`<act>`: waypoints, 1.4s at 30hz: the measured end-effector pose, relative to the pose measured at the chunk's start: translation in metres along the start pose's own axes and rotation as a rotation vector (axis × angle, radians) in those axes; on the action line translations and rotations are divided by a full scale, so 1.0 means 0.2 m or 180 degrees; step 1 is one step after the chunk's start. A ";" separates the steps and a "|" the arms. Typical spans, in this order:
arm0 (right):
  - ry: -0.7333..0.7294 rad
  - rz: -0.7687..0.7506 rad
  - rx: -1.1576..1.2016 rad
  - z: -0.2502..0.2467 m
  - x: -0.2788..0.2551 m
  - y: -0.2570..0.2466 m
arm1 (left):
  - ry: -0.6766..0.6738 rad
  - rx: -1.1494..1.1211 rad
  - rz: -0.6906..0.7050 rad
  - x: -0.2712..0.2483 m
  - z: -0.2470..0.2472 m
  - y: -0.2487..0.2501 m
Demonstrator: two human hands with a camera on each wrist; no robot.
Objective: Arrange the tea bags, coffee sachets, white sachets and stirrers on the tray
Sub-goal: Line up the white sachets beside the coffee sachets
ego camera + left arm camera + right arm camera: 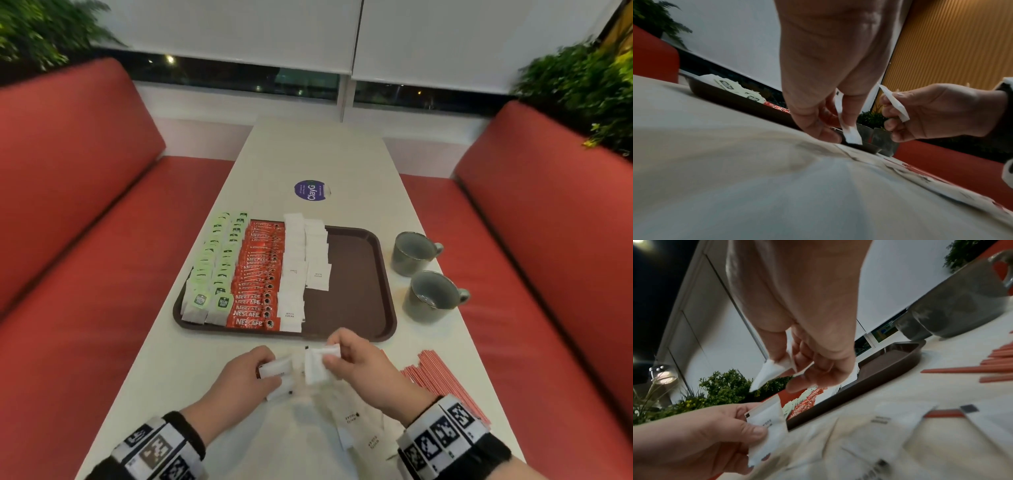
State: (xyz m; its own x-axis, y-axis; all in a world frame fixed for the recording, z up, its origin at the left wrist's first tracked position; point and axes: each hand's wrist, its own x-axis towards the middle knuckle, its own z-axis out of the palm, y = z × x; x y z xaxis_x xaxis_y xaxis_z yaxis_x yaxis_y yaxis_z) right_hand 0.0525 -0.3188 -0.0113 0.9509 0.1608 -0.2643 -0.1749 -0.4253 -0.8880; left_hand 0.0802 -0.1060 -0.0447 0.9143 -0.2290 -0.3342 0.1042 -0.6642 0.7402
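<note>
A long pale table (318,154) runs away from the person toward a window with white blinds (239,27), between two red padded benches (68,192); green plants (589,89) stand behind each bench back.

On the table sits a brown tray (356,284). Along its left edge lie two rows of tea bags (214,270), then red coffee sachets (258,277), then two rows of white sachets (301,263) (the right half of the tray is bare). Two grey cups (419,274) stand just beside the tray's right edge. A round purple sticker (311,191) lies farther up the table.

At the near edge, loose white sachets lie scattered, with red stirrers (445,380) toward the near right corner. The left hand (239,377) pinches a few white sachets between thumb and curled fingers; the right hand (359,363) pinches one white sachet in its fingertips, just above the table.
</note>
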 end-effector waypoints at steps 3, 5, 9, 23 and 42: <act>-0.0054 0.0080 0.0236 -0.04 0.07 -0.04 | 0.0310 -0.0775 -0.0108 0.01 -0.04 0.03; 0.0075 0.0094 0.0020 -0.09 0.15 -0.07 | 0.0407 -0.1165 -0.0165 0.03 -0.08 0.05; 0.0609 0.0183 -0.0488 -0.21 0.34 -0.11 | 0.0503 -0.1523 -0.0103 0.05 -0.14 0.07; 0.0715 0.0963 -0.1298 -0.26 0.97 -0.08 | 0.0651 -0.1974 -0.0182 0.18 -0.20 0.03; 0.0826 0.0016 -0.0748 -0.13 0.78 -0.17 | 0.0543 -0.2042 -0.0116 0.25 -0.21 0.14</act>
State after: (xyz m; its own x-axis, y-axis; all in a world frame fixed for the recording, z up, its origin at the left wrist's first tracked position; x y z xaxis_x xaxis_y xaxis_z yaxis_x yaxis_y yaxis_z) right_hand 0.2135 -0.3017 -0.0128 0.9887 -0.0608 -0.1372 -0.1449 -0.6239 -0.7680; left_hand 0.1447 -0.1064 -0.0169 0.9494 -0.0634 -0.3076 0.3004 -0.1021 0.9483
